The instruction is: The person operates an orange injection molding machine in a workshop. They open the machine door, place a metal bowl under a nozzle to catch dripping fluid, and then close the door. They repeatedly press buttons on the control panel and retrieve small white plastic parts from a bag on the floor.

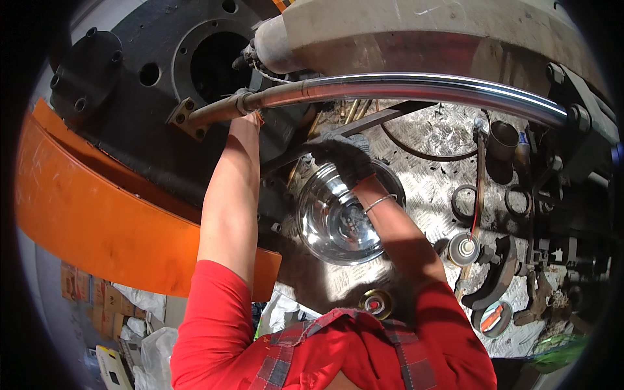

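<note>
My left hand (246, 105), apparently gloved, reaches up to the long metal rod (403, 88), at the dull stretch near its left bracket (188, 118); its fingers appear wrapped round the rod, partly hidden. My right hand (346, 159), in a dark glove with grey fingertips, is over the shiny steel bowl (325, 231), at a dark diagonal bar (396, 112); I cannot make out what its fingers hold. Behind the rod are a black housing (143, 45) with a large round opening and a weathered cylinder (273, 42).
An orange curved panel (110, 195) lies at left, above cardboard boxes (75, 283). On the patterned metal plate (422, 130) at right are a cup (502, 142), rings (464, 201), a spray can (463, 250), a curved black part and a small dish (491, 328). Black linkage (582, 117) stands at far right.
</note>
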Motion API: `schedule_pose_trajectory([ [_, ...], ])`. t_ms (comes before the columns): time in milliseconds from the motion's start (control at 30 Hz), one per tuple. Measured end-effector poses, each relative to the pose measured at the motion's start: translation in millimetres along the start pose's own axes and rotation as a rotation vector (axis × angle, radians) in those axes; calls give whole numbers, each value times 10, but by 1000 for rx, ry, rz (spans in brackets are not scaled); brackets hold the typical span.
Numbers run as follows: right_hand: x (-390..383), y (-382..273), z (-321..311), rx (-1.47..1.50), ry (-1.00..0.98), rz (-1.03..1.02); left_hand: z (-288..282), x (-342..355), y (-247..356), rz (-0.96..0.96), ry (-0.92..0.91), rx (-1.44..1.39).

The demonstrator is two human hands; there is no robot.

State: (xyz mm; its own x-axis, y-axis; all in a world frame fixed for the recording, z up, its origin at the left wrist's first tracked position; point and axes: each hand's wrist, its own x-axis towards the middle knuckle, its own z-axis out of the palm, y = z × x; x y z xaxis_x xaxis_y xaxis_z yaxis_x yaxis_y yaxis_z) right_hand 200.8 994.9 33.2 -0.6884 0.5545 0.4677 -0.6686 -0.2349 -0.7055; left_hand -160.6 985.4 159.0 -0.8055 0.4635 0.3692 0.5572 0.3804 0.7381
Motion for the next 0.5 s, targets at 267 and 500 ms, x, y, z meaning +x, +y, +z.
schedule_pose_trajectory([
  [267,387,-65,140,146,212,104,-328,639,-620,153,-74,463],
  [500,489,116,25,-763,174,-228,-460,113,160,137,50,1086],
])
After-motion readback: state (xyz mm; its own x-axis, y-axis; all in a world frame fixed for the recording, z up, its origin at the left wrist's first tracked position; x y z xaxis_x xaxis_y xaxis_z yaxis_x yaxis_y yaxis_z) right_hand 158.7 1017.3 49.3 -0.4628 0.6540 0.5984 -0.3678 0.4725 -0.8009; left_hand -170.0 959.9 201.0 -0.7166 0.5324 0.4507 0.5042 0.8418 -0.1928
